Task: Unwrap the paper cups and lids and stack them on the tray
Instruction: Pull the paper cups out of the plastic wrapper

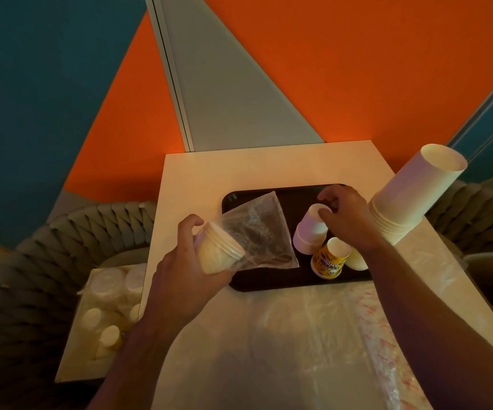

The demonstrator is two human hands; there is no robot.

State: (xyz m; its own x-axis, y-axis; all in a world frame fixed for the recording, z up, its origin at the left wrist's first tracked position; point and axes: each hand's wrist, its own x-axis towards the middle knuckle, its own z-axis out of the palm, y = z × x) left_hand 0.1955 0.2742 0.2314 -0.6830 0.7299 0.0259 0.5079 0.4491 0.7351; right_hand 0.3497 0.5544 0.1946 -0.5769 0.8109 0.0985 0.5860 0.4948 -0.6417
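- The left hand [184, 263] grips a short nest of white cups [220, 253] lying on its side, fingers wrapped round the base end. The clear plastic bag [261, 232] trails off the rims over the tray, so the cups look partly out of their wrapping.
- The right hand [347, 216] is over the black tray [269, 279], thumb and fingertips curled onto the bottom of an upturned white cup stack [312, 230]. My read: it is setting or steadying that stack.
- Just in front of that stack stands a yellow printed cup [329, 258], upside down too, with another small pile of pale cups [357, 258] touching it on the right.
- A tall white cup stack [411, 196] leans at the table's right edge, off the tray.
- A cardboard box [103, 321] on the chair to the left holds more wrapped stock, cups or lids I cannot tell.
- Loose plastic wrap [313, 335] covers the near table [239, 170].
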